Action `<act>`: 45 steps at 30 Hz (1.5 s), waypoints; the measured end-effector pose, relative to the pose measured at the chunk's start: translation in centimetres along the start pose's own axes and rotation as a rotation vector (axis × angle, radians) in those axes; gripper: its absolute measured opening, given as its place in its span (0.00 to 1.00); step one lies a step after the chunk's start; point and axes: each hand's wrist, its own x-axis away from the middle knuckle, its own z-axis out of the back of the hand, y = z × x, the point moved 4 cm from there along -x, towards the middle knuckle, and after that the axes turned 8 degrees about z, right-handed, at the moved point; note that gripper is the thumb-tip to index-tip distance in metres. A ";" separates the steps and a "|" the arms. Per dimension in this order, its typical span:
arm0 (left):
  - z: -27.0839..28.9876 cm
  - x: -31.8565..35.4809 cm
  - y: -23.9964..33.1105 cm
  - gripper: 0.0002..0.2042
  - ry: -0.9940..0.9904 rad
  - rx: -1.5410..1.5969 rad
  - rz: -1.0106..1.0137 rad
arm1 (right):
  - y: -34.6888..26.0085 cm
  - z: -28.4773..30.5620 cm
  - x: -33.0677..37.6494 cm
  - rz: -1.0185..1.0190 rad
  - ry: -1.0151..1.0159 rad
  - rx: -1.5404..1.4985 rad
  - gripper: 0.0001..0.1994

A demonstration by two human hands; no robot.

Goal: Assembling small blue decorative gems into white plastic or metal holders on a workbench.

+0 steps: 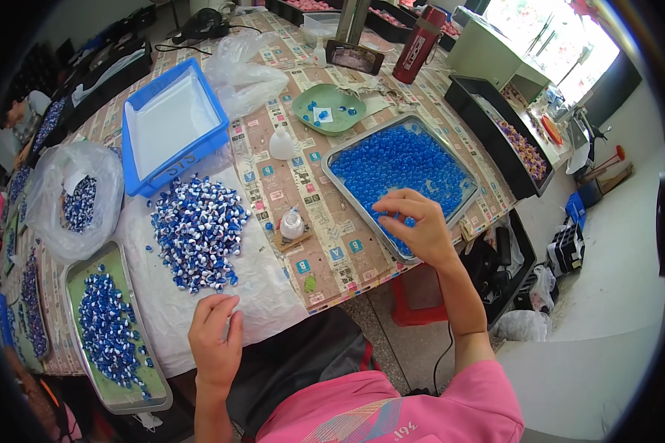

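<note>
My right hand (421, 227) is over the near side of a metal tray (353, 198) of small shiny blue beads (403, 164). Its thumb and fingers curl together in a pinch; what lies between the tips is too small to make out. Closer to me on the left, my left hand (216, 336) is at the lower edge of a heap of small blue-and-white pieces (199, 236). Its thumb and bent fingers come together, and any piece in them is hidden. That heap rests on white sheeting (270, 284). Between the hands stands a small clear glass jar (292, 224).
Far left is a blue plastic bin (218, 122); nearer are a plastic bag (48, 210) and a tray (162, 402) of blue-and-white pieces. Beyond the beads stand a green plate (340, 127), white bottle (281, 144), phone (355, 57) and red flask (420, 46). Right is a black tray (488, 122).
</note>
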 end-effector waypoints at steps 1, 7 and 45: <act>0.1 0.0 0.1 0.12 0.007 -0.004 0.004 | -0.8 -0.4 0.0 0.009 -0.027 -0.032 0.11; 0.1 0.4 0.5 0.12 -0.022 0.015 0.010 | -3.3 -3.2 0.3 -0.122 -0.060 -0.245 0.15; 1.0 -3.4 -1.8 0.08 0.155 -0.046 -0.151 | -7.2 -8.1 0.9 -0.146 -0.299 -0.386 0.10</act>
